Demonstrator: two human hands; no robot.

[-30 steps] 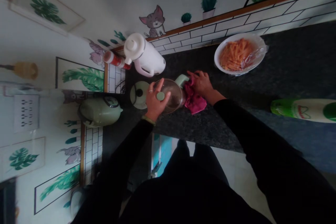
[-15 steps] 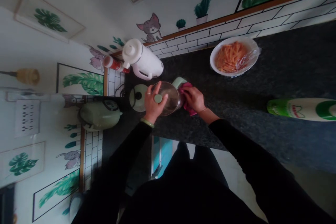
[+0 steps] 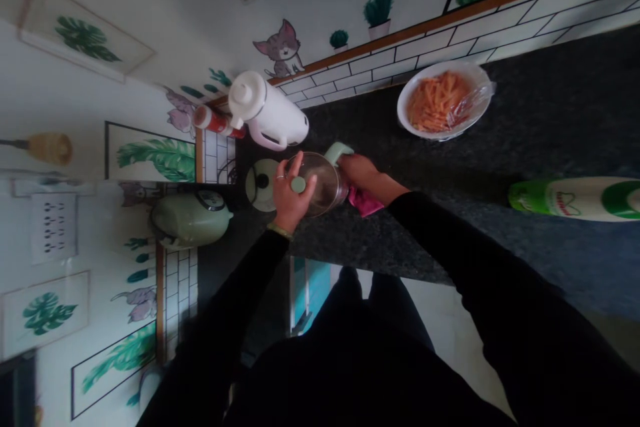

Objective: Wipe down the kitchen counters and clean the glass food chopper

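A clear glass jug (image 3: 325,190) with a pale green handle (image 3: 339,152) stands on the dark counter. My left hand (image 3: 290,199) lies across its lid with fingers spread, the small green lid knob (image 3: 299,184) showing between thumb and index finger. My right hand (image 3: 363,172) is closed at the jug's right side, against the base of the handle. A pink cloth (image 3: 365,203) sticks out below that hand, partly covered by it. The right fingertips are hidden behind the back of the hand.
Behind the jug stands a white thermos jug (image 3: 277,113), beside a red-and-white bottle (image 3: 215,121). Left are a round green lid (image 3: 255,197) with a black knob and a green appliance (image 3: 193,219). A film-covered bowl of orange shreds (image 3: 407,119) and a green-and-white bottle (image 3: 575,197) lie right.
My right hand has moved slightly up and left toward the handle and turned, back of the hand now upward. The cloth shows lower beneath it. My left hand stays on the lid.
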